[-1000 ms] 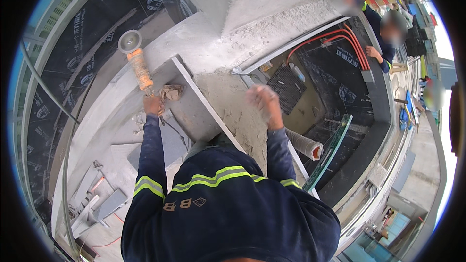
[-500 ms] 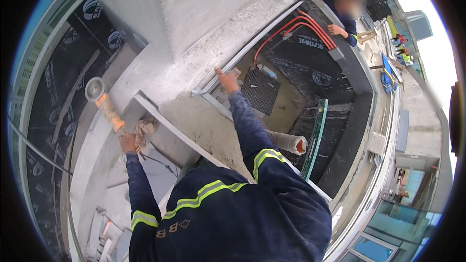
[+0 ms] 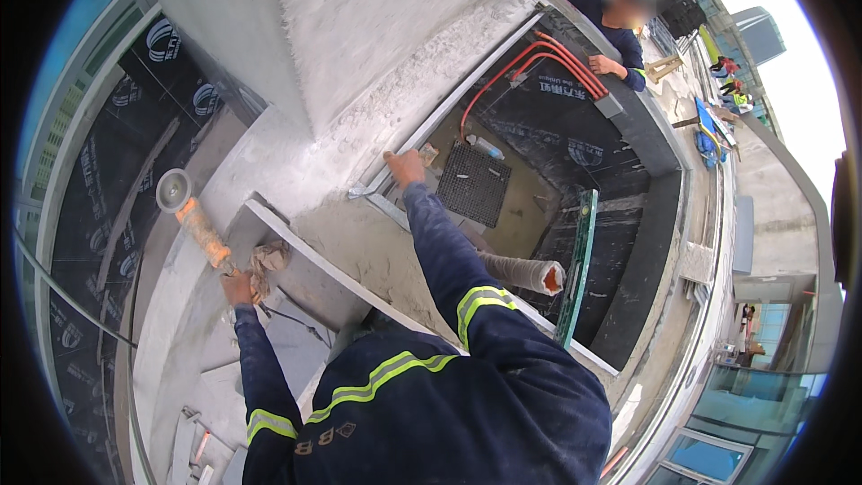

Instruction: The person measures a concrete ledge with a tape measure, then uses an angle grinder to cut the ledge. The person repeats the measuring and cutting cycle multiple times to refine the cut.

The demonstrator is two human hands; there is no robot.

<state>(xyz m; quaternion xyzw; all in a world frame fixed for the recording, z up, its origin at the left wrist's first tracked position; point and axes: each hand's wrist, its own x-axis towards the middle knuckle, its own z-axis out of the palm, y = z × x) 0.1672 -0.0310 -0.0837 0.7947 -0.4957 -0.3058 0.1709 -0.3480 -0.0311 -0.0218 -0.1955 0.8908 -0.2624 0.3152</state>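
Observation:
My left hand is wrapped round the rear end of an angle grinder. Its orange, dust-coated body points up and left, and the round disc is at the far end. A crumpled brown cloth is beside that hand. Reaching forward, my right hand is at the metal edging strip along the pit's left corner. Its fingers are curled in, with one tip sticking out to the left; what they grip, if anything, is hidden. Inside the pit lies a dark grate.
A co-worker leans over the pit's far edge, both hands on it. Red pipes curve along the black lining. A wrapped pipe and a green spirit level are near my right arm. A thin slab stands between my arms.
My right hand has drawn back slightly toward me and left, and its outstretched index finger has curled in. The left hand keeps the grinder almost in place. The view has shifted slightly.

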